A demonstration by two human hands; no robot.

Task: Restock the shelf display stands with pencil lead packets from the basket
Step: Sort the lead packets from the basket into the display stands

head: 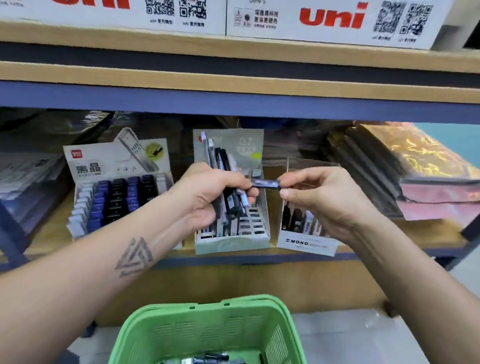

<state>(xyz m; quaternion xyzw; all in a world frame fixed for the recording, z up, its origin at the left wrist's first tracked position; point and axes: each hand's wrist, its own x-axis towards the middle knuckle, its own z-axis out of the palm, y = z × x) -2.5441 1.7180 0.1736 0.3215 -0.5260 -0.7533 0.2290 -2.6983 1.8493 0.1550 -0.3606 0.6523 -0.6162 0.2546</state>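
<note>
Over middle stand [230, 238] | left hand [203, 196] fingers clamp a fan of packets [231, 201] as stock | right hand [321, 194] fingers pinch one packet [265, 183], likely drawn for slotting | more packets in basket [215, 332] at 6 o'clock

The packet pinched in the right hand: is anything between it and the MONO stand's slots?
Nothing visible blocks it. The right hand pinches the packet up and left of the MONO stand, whose open top lies just below the hand. The left hand, gripping a bunch of packets, sits over the middle stand, off to the side.
</note>
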